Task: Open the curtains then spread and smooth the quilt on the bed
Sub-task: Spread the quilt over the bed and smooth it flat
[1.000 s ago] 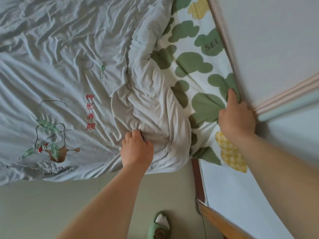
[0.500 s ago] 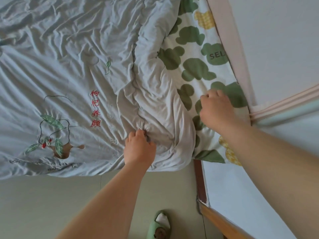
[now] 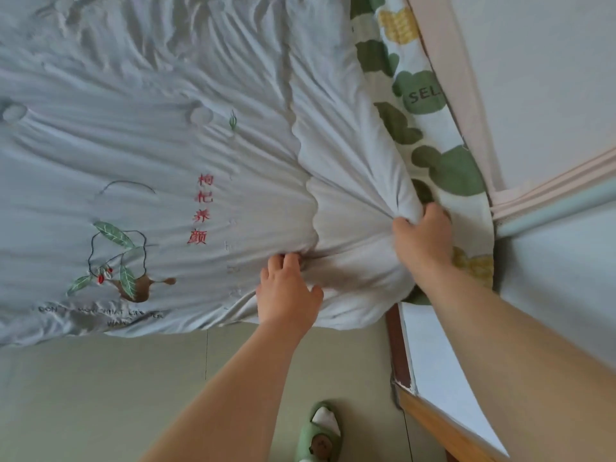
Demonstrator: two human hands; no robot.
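The person stands by the bed and both hands are on the quilt (image 3: 150, 145). The left hand (image 3: 288, 295) has its fingers curled into the cloth and holds a small bunch of it near the bed's edge. The right hand (image 3: 425, 241) grips a thick fold of the quilt's side edge, close to the wall (image 3: 550, 78). Between the two hands the quilt is puffy and bunched up, with folds running out from each grip. Out past the left hand, the quilt lies wide over the bed, and you can see the sewn plant picture (image 3: 116, 258) and the red letters (image 3: 201, 208), but there are lots of long wrinkles in it. Just past the right hand, a strip of sheet (image 3: 446, 168) with green blobs is not covered. So I think the spreading is mostly done but this corner needs pulling over, and the smoothing is hardly begun. I cannot see any curtains from here, so I cannot tell if they are open. Below the hands is the floor (image 3: 100, 395) and a green slipper (image 3: 320, 431).
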